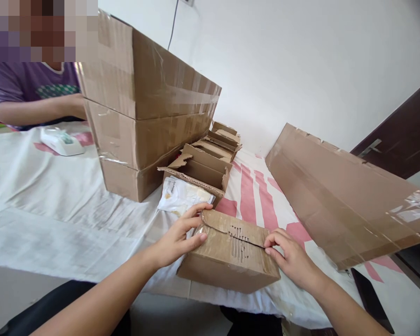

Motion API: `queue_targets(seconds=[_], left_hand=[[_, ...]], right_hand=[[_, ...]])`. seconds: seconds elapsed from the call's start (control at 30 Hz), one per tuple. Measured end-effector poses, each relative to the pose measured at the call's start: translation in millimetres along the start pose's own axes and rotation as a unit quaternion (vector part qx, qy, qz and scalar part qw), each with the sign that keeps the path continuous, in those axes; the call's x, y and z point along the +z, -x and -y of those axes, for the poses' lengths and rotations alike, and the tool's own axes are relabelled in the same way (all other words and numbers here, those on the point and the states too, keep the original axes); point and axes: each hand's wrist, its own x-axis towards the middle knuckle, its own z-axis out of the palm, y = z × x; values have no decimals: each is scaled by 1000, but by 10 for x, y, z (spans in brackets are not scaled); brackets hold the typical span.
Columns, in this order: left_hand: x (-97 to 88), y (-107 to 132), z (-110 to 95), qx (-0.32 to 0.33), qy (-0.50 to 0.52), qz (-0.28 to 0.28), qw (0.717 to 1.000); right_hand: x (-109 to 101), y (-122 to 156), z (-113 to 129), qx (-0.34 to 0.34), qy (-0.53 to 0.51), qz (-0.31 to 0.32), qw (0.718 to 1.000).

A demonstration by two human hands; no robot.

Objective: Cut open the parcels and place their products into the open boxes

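Note:
A small taped cardboard box (231, 273) lies on the table in front of me, a dark seam running along its top through a patch of torn, ribbed cardboard. My left hand (185, 231) grips its left end, thumb on the near side of the top and fingers at the far edge. At the right end, my right hand (283, 254) pinches the box at the seam with thumb and forefinger. Just beyond stands an open cardboard box (210, 170) with torn flaps. A white plastic packet (184, 193) leans against its near side.
Long taped cartons (168, 93) are stacked at left, with more open boxes (219, 144) behind. Another large carton (339, 186) stands at right, near a dark flat object (371, 298). Across the table sits a person in purple (24, 88), near a white tape dispenser (63, 142).

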Motion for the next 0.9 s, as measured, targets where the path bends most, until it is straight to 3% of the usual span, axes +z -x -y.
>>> queue_targets(seconds=[0.33, 0.53, 0.7, 0.8, 0.83, 0.9], left_hand=[[-18, -25, -23, -10, 9, 3, 1000], [-24, -15, -42, -7, -3, 4, 1000], [-25, -3, -15, 3, -13, 1, 1000], [-21, -14, 4, 9, -20, -11, 1000], [-19, -18, 5, 10, -22, -15, 1000], [-14, -26, -1, 7, -25, -20, 999]], right_hand=[[83, 55, -68, 12, -21, -63, 998], [127, -11, -12, -66, 35, -95, 993], [100, 182, -51, -93, -13, -138, 986], [91, 397, -195, -23, -56, -161, 985], [106, 477, -261, 21, -67, -138, 988], [175, 640, -400, 117, -80, -33, 989]])
